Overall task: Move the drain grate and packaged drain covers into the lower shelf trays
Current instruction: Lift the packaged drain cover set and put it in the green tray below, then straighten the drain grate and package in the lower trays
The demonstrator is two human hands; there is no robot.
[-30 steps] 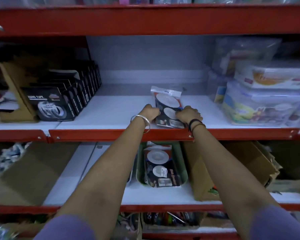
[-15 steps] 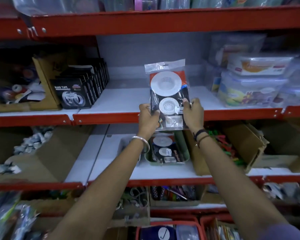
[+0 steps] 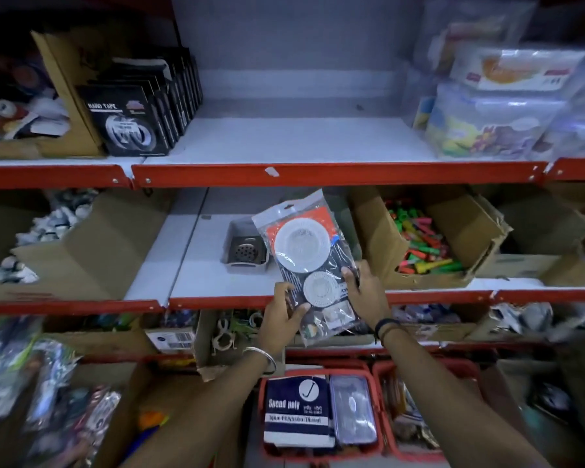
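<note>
A clear packet of white round drain covers (image 3: 304, 255) on a black and orange card is held tilted in front of the lower shelf. My left hand (image 3: 282, 317) grips its bottom left edge and my right hand (image 3: 363, 292) grips its right edge. Just behind it on the lower shelf stands a grey tray (image 3: 230, 256) with a dark square metal drain grate (image 3: 247, 251) inside. The packet hides whatever lies on the shelf to the right of that tray.
Cardboard box of bright plastic pieces (image 3: 419, 244) stands right of the packet. A cardboard box (image 3: 92, 251) sits left. The upper shelf holds black tape packs (image 3: 129, 126) and plastic containers (image 3: 497, 126). Red baskets (image 3: 318, 417) sit below.
Both hands lifted the packet off the upper shelf and carried it down to the lower shelf level, tilting it. The camera view dropped too.
</note>
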